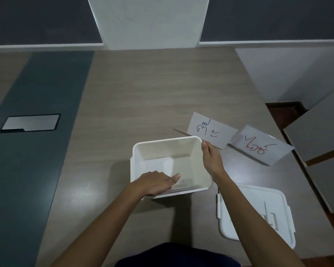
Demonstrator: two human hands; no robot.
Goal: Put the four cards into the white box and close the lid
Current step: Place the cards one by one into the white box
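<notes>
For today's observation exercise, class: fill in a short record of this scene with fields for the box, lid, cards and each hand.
box: white box, open, on the wooden table
lid: white lid lying flat on the table, right of the box
cards outside: blue-lettered card; red-lettered card
cards inside: thin edges at the near wall; count unclear
left hand: resting over the box's near edge
right hand: fingers pinching the blue-lettered card's corner
</notes>
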